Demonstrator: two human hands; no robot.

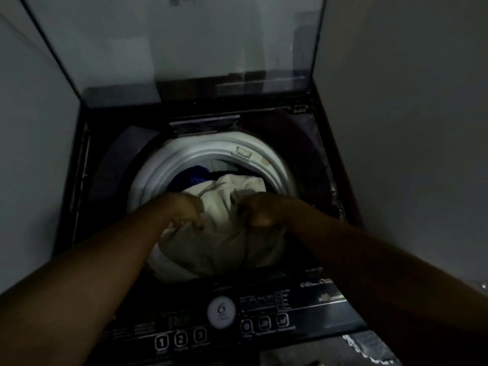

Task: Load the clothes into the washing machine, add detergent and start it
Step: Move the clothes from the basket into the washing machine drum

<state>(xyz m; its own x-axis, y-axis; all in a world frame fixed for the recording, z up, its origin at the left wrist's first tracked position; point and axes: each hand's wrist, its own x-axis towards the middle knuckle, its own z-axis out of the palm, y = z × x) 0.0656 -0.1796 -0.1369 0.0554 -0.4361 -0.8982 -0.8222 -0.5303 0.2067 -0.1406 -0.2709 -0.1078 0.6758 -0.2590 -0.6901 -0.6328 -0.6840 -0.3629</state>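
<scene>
A dark top-loading washing machine (324,133) stands below me with its lid (184,48) raised. A bundle of cream-white cloth (221,233) lies over the front of the white drum rim (184,154). My left hand (182,210) grips the bundle's left side with curled fingers. My right hand (260,211) grips its right side in a fist. Deeper in the drum lies a blue garment (194,175) beside a dark one. No detergent is in view.
The control panel (303,313) runs along the near edge, with a white round dial (221,311) and numbered buttons (181,339). Grey walls close in on the left (31,128) and right (409,128). A patterned cloth or floor patch (369,347) shows at bottom right.
</scene>
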